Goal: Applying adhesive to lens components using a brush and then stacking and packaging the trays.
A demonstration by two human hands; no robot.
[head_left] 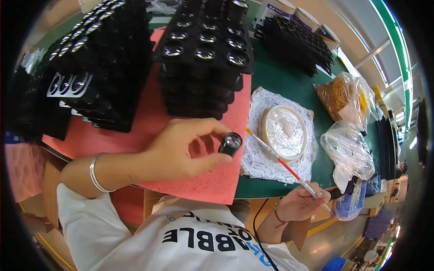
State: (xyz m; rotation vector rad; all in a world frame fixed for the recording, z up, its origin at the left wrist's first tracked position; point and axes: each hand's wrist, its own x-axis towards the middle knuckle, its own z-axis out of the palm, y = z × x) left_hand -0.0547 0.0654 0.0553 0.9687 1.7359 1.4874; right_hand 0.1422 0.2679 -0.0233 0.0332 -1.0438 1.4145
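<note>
My left hand (190, 147) is closed with thumb and fingers around a small black lens barrel (230, 143), its glassy round end turned up. In my right hand (303, 202) is a thin paintbrush (289, 168) with a red and white handle, gripped near its rear end. The brush slants up and left, its orange-yellow tip close to the lens barrel but apart from it. Under the middle of the brush, a round cream-rimmed dish (266, 143) with glossy clear contents sits on a crumpled white printed sheet (257, 168).
Stacked black trays (203, 72) of lens pieces stand on a pink foam sheet (217, 183), with more black trays (104, 97) at left. Dark trays (296, 45) and white tubs (276, 11) are at the back. Right of the dish lie a bag of rubber bands (341, 97) and a clear plastic bag (348, 151).
</note>
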